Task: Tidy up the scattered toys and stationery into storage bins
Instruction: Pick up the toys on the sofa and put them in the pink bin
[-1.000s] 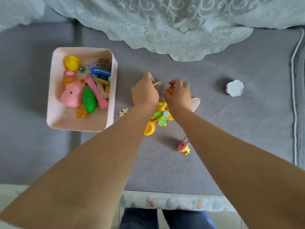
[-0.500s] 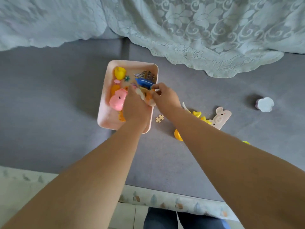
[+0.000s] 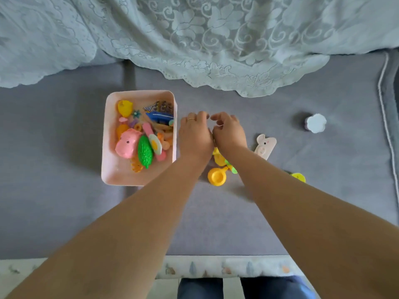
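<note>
A grey sofa cushion [image 3: 64, 212] carries everything, with a lace cover [image 3: 216, 39] draped along its far edge. On it sits the pink bin [image 3: 112, 178], holding a pink pig toy [image 3: 127, 143], a green ridged toy [image 3: 145, 154], a fried-egg toy [image 3: 155, 144] and a blue boat [image 3: 159, 116]. Just right of the bin, the left hand [image 3: 195, 137] and right hand [image 3: 230, 134] hover side by side — each grip loosely curled, nothing visibly held. A yellow toy pan [image 3: 217, 176], a wooden pig piece [image 3: 265, 146] and a white flower-shaped box [image 3: 315, 123] lie scattered to the right.
</note>
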`<state>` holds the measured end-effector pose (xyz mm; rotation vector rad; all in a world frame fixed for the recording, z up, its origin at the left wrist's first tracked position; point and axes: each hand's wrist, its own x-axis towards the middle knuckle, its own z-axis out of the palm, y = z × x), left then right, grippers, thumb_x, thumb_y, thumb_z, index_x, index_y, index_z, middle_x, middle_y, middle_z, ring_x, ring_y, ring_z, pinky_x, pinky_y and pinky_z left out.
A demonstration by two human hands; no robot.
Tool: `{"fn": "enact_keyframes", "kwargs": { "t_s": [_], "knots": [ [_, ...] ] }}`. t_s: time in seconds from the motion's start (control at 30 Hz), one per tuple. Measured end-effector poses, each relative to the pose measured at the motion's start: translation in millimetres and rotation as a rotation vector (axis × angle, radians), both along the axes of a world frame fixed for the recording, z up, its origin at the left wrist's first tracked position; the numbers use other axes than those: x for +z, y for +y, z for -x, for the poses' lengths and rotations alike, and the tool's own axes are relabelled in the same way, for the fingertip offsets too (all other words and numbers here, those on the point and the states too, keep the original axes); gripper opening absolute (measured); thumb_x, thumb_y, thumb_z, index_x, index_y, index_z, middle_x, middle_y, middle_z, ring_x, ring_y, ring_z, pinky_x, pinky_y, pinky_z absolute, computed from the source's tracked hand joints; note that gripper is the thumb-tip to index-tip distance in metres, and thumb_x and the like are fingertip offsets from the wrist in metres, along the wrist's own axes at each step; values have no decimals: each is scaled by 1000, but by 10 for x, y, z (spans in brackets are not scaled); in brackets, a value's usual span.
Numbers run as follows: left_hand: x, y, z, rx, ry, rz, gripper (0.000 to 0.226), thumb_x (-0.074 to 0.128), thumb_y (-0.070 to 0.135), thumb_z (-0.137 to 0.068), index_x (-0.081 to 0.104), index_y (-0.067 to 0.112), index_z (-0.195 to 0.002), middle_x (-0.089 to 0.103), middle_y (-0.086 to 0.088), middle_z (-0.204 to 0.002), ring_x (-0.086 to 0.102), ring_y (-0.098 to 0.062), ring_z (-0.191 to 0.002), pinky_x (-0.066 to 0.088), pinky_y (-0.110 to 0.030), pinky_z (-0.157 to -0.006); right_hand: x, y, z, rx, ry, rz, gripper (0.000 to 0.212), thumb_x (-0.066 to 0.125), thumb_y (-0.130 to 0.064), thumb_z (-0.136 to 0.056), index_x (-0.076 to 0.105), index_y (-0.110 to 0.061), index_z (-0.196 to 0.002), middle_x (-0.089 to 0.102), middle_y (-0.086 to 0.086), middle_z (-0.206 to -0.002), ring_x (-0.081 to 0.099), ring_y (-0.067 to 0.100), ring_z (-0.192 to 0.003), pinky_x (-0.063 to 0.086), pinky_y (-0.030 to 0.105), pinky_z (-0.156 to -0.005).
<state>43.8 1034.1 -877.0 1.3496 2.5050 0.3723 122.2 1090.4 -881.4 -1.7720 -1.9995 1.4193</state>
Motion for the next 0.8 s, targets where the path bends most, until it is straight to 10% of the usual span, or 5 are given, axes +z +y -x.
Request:
{"fn": "enact_keyframes", "kwargs": {
  "t_s": [0.37, 0.8],
  "knots": [
    [-265, 833, -1381, -85, -248, 114, 46, 50, 19, -82, 49, 7, -127, 56, -14, -124, 49, -34, -116, 38, -39, -93, -216, 827, -1594, -71, -156, -91, 40, 44, -4, -85, 63, -22, -117, 51, 6, -123, 52, 25, -113, 46, 34, -92],
    [-528, 872, -1711, -3, -15, 483, 69, 80, 40, -71, 43, 13, -122, 47, -13, -124, 48, -29, -114, 44, -36, -89, -428, 1223, -2181, 134, -438, -187, 63, 51, 6, -81, 49, -27, -135, 24, 3, -154, 19, 29, -141, 31, 42, -112]
  ]
}}
